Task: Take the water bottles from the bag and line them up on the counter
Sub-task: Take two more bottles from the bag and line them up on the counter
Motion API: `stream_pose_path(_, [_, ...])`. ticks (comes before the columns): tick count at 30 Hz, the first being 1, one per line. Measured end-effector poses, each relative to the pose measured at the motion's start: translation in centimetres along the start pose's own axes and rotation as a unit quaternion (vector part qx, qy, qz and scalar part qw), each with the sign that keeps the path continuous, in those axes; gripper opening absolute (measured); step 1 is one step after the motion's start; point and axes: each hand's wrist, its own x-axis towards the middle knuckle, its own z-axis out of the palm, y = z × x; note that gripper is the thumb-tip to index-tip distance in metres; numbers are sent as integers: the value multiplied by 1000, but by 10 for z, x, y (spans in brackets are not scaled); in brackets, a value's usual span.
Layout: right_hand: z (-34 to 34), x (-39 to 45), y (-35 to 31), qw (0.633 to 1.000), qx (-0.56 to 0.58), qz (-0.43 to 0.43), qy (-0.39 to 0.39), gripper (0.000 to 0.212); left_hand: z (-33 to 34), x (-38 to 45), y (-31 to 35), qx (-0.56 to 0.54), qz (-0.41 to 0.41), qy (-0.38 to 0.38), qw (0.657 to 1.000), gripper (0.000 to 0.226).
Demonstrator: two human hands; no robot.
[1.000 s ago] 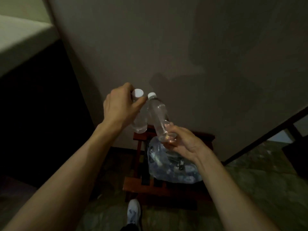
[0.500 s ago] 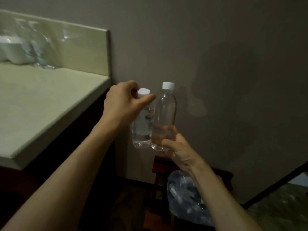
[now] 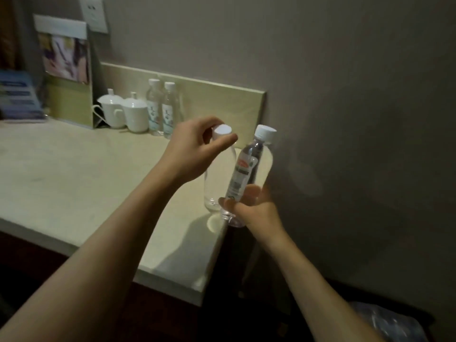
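Two clear plastic water bottles are in the air over the near right corner of the pale stone-look surface (image 3: pixel 61 174), each with a white screw cap. The left hand (image 3: pixel 195 149) has its grip closed round the neck of the left bottle (image 3: pixel 217 178), fingers and thumb curled just under the cap, so the bottle hangs upright from the top. The right hand (image 3: pixel 256 208) grips the right bottle (image 3: pixel 249 174) low down, fingers wrapped round its base; that bottle tilts a little and carries a printed label down its side. The two bottles are just beside each other, perhaps touching; I cannot tell.

These look like thin-walled bottles: smooth, a bit slippery, and likely to dent under a hard squeeze. If full they would be moderately heavy for their size, and top-heavy when held from the base, so the right bottle seems the less secure. The ribbed cap and stiff neck ring give the firmest hold; the waist of the body would also serve for setting down.

Far back from that corner, against the low backsplash (image 3: pixel 222 99), two labelled bottles (image 3: pixel 161 109) already stand side by side, next to two glossy white lidded cups (image 3: pixel 123 112) and a leaflet stand (image 3: pixel 66 67). The crinkled plastic bag (image 3: pixel 389 322) lies low, beyond the surface's right end.
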Motion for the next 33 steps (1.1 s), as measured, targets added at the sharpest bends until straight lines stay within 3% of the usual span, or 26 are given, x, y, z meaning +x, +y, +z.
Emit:
stream_pose_path(6, [63, 40, -4, 996, -33, -62, 48, 63, -39, 23, -60, 30, -3, -2, 1000, 34])
stream_pose_path(12, [100, 90, -4, 996, -50, -57, 56, 69, -56, 63, -103, 42, 22, -30, 998, 29])
stream_pose_path(19, [129, 151, -11, 993, -38, -54, 97, 65, -63, 121, -153, 62, 35, -120, 990, 35])
stream_pose_path(23, [139, 158, 0, 991, -42, -35, 122, 72, -56, 130, -167, 78, 86, -88, 989, 31])
stream_pose_path(28, [141, 160, 9, 989, -102, -21, 107, 65, -40, 136, -174, 131, 129, -44, 982, 44])
stream_pose_path(31, [137, 163, 7, 989, -115, -11, 95, 51, -44, 146, -181, 119, 152, -67, 979, 36])
stream_pose_path(33, [134, 164, 6, 989, -114, -1, 91, 55, -50, 154, -187, 113, 161, -101, 975, 34])
